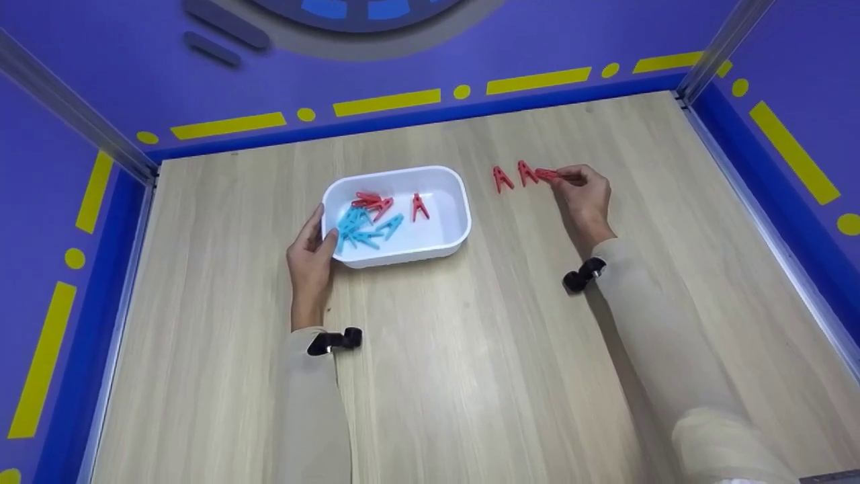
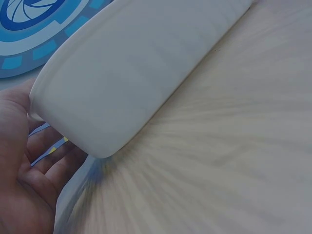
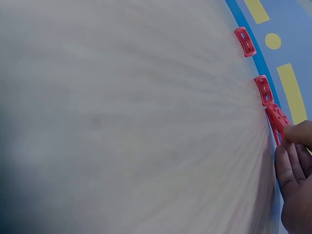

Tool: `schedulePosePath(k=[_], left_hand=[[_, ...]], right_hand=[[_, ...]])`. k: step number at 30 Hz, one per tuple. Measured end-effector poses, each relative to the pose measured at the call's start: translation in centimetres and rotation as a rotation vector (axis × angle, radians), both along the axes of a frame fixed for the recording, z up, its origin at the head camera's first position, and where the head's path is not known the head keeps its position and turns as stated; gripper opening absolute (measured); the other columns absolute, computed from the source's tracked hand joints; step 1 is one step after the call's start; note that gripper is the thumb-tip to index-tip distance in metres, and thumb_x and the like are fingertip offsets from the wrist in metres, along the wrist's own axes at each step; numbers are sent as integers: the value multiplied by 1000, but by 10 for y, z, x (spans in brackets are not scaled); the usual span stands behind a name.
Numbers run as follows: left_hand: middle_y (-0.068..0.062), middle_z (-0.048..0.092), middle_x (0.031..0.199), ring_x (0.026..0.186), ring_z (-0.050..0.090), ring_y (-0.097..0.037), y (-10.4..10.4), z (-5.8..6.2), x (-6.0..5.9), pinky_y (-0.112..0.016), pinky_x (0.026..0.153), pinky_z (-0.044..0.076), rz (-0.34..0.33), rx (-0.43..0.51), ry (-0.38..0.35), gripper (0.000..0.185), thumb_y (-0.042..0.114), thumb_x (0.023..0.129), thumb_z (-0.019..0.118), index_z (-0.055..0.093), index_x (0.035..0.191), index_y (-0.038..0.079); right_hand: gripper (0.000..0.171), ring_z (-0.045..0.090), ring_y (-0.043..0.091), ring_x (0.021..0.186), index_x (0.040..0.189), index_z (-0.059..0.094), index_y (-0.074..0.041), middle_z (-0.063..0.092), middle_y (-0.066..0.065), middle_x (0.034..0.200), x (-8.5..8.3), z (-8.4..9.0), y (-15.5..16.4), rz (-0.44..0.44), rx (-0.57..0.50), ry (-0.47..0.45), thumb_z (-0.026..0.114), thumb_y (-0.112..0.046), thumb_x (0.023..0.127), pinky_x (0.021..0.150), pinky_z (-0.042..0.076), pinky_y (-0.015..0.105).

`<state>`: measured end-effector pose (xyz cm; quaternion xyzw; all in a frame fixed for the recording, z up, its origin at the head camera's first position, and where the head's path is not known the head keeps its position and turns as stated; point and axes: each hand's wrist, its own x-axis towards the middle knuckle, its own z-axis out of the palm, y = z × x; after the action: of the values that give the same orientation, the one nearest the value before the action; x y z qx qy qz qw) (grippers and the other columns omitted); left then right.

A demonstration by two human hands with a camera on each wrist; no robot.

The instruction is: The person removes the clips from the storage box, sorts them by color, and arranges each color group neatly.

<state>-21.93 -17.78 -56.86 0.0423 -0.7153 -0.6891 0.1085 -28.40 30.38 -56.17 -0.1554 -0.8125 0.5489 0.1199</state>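
My left hand (image 1: 312, 259) grips a white plastic tub (image 1: 430, 254) by its left end, thumb over the rim and fingers along the outside wall. Inside the tub, light blue clothespins (image 1: 363, 236) are heaped at the left with a few red ones (image 1: 368, 199), and a single red clothespin (image 1: 419, 207) lies apart near the middle. Between thumb and fingers, my right hand (image 1: 586, 198) pinches a red clothespin (image 3: 279, 117) low over the table. Its tip is right at another red clothespin (image 1: 527, 173); a further red clothespin (image 1: 502, 179) is just left of that.
The wooden tabletop (image 1: 443, 376) is bounded at the back by a purple-blue panel (image 1: 537, 40) with yellow marks. Similar panels close off the left and right sides. A black wrist camera (image 1: 334, 341) is strapped on the left sleeve, another black camera (image 1: 583, 275) on the right.
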Motion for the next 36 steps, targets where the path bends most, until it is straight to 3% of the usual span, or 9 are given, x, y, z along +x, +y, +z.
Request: schedulePosePath(k=[8,15,22,30,36], left_hand=[[-5,51,160,150,44,-19,2,5,-6,-29,120,39,-3,18,24,53,1,102,68,57,153,10],[-1,53,159,150,44,-15,3,4,-6,-26,120,39,1,4,25,51,3,103,67,59,153,13],[1,51,160,150,43,-14,2,5,-4,-25,119,39,3,-22,2,52,5,104,67,58,154,16],[2,50,161,151,41,-13,1,2,0,-24,120,38,8,-28,-28,52,7,104,67,57,154,17],[-3,50,161,152,41,-16,1,-1,0,-25,122,36,8,-9,6,51,3,104,66,57,154,10]], right_hand=[[17,64,13,93,115,78,-2,74,9,106,-3,2,0,-19,70,44,71,-7,100,79,50,21],[16,65,15,93,115,78,-3,73,11,106,-3,-4,-4,-80,-24,80,70,-7,101,78,53,22],[17,65,14,93,114,79,-5,75,11,107,-2,-11,-9,-152,12,105,70,-4,100,78,52,20],[20,68,14,96,117,81,-5,77,12,112,3,-16,-11,-157,22,127,69,-4,102,78,54,19],[16,69,16,93,113,83,-5,77,12,108,4,-18,-11,-167,-41,178,74,-4,100,75,55,19]])
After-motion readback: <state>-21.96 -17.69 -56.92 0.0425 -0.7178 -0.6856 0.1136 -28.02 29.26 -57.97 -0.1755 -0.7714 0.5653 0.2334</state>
